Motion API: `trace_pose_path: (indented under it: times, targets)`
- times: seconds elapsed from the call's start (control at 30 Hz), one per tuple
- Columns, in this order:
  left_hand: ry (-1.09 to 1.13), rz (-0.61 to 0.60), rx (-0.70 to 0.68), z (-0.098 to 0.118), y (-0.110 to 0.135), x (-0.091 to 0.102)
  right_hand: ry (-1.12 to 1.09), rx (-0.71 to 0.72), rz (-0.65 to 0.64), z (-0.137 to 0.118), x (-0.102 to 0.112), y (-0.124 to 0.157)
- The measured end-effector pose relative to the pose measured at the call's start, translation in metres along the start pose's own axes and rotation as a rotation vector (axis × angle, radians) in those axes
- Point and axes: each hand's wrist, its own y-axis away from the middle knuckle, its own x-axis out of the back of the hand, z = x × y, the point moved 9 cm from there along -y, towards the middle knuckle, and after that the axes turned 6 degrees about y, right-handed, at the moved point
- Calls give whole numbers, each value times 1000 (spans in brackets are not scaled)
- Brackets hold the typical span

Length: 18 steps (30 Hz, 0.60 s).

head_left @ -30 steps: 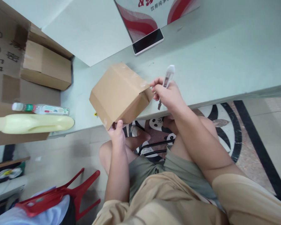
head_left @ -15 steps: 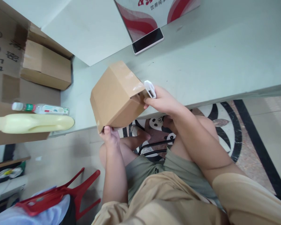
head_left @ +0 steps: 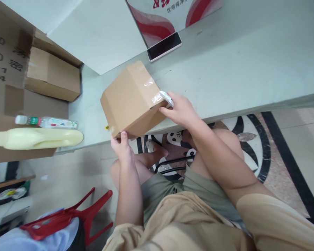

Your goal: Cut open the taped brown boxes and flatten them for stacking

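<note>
- Cardboard box, brown and closed, sits at the near edge of a pale green table, with its near corner over the person's lap.
- The box is turned diagonally to the table edge. One corner points away toward a phone, and its longest visible edge runs from near left to far right.
- A strip of clear tape crosses the top of the box toward its right-hand corner.
- A white utility knife touches the box at that taped corner. Only its pale end shows past the fingers, slanting up and left toward the tape. The blade is hidden.
- The right hand is clenched around the knife, with its fingertips against the box edge.
- The left hand grasps the near lower corner of the box. The thumb lies on the front face and the other fingers are hidden underneath.
- As a judgement, the step in hand is bringing the knife to the taped seam. Cutting there would call for a steady brace from the left hand and a shallow stroke along the tape.
- Farther back on the table, a dark-screened phone lies below a red and white sign.
- To the left are a water bottle, a cream plastic jug and an open carton.
- A red chair stands on the floor at lower left.
</note>
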Motion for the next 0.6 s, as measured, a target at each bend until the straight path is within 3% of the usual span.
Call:
trace_pose_path:
  times: [0.1, 0.2, 0.33, 0.5, 0.6]
  targets:
    - [5, 12, -7, 0, 0, 3, -63, 50, -1, -9, 5, 2]
    - [30, -16, -37, 7, 4, 1, -189, -27, -40, -7, 4, 3]
    - [172, -29, -6, 9, 7, 5, -234, -68, 0, -5, 7, 2]
    - [8, 112, 25, 0, -5, 37, -375, 60, 39, -15, 14, 5]
    - [-92, 66, 46, 0, -12, 42, -421, 146, 38, -23, 18, 9]
